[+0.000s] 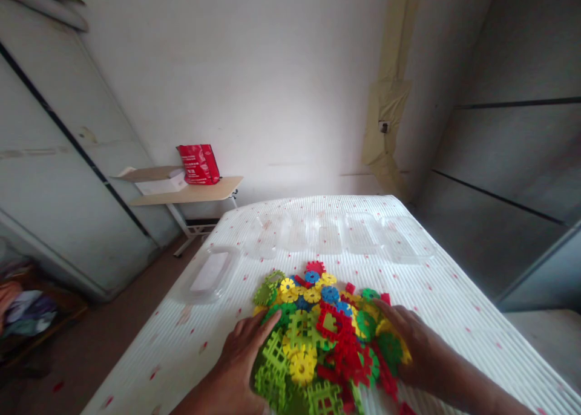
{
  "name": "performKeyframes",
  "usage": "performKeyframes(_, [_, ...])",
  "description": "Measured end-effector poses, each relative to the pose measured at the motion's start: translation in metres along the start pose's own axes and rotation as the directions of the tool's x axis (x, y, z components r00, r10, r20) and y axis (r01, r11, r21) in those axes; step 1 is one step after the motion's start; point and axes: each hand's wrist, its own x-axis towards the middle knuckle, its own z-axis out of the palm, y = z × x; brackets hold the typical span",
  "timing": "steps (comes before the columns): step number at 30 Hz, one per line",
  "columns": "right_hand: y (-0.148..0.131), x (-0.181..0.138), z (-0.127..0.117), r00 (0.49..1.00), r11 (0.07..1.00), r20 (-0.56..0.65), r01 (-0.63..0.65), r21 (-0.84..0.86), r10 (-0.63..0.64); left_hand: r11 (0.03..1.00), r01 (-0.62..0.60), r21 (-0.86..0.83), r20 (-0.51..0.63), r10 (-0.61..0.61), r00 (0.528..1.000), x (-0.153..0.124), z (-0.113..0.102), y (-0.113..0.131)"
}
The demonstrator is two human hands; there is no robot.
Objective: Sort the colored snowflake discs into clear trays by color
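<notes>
A heap of plastic building pieces (324,333) in red, yellow, green and blue lies on the white dotted bed cover (454,306) near me: round gears and square lattices. My left hand (242,354) rests flat against the heap's left side, fingers stretched toward a green lattice piece (275,357). My right hand (415,342) lies on the heap's right side, fingers spread over green and yellow pieces. Neither hand grips a piece.
A row of clear plastic containers (336,233) sits beyond the heap, with a clear lid (211,273) at the left. A small wooden side table (190,194) holds a red bag (198,164) and a cardboard box by the wall. Wardrobe doors stand left and right.
</notes>
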Motion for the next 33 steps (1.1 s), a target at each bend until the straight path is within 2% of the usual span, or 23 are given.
performKeyframes(5, [-0.010, 0.020, -0.007, 0.984, 0.980, 0.173, -0.064, 0.187, 0.031, 0.987, -0.129, -0.098, -0.070, 0.123, 0.990, 0.002, 0.003, 0.007])
performKeyframes(9, [-0.022, 0.039, -0.011, 0.945, 0.880, 0.317, -0.216, 0.422, 0.080, 0.965, -0.222, -0.143, -0.101, 0.209, 0.973, 0.010, 0.007, 0.018])
performKeyframes(12, [-0.028, 0.054, -0.006, 0.910, 0.733, 0.399, -0.346, 0.586, 0.111, 0.960, -0.226, -0.163, -0.108, 0.210, 0.972, 0.016, 0.012, 0.027])
performKeyframes(14, [-0.029, 0.060, -0.001, 0.906, 0.629, 0.407, -0.383, 0.677, 0.114, 0.958, -0.217, -0.186, -0.112, 0.199, 0.974, 0.018, 0.016, 0.031])
performKeyframes(18, [-0.034, 0.068, 0.012, 0.928, 0.453, 0.348, -0.369, 0.812, 0.132, 0.953, -0.205, -0.225, -0.131, 0.178, 0.975, 0.023, 0.028, 0.037])
performKeyframes(22, [-0.045, 0.075, 0.024, 0.928, 0.234, 0.362, -0.373, 0.898, 0.090, 0.920, -0.284, -0.271, -0.193, 0.237, 0.952, 0.032, 0.035, 0.045])
performKeyframes(24, [-0.049, 0.078, 0.030, 0.924, 0.160, 0.373, -0.381, 0.911, 0.083, 0.904, -0.327, -0.276, -0.233, 0.267, 0.935, 0.036, 0.037, 0.049])
performKeyframes(27, [-0.052, 0.083, 0.035, 0.913, 0.125, 0.395, -0.406, 0.905, 0.103, 0.900, -0.362, -0.242, -0.316, 0.279, 0.907, 0.041, 0.042, 0.053])
performKeyframes(33, [-0.056, 0.094, 0.031, 0.923, 0.162, 0.356, -0.378, 0.912, 0.148, 0.910, -0.401, -0.109, -0.415, 0.325, 0.850, 0.046, 0.047, 0.056])
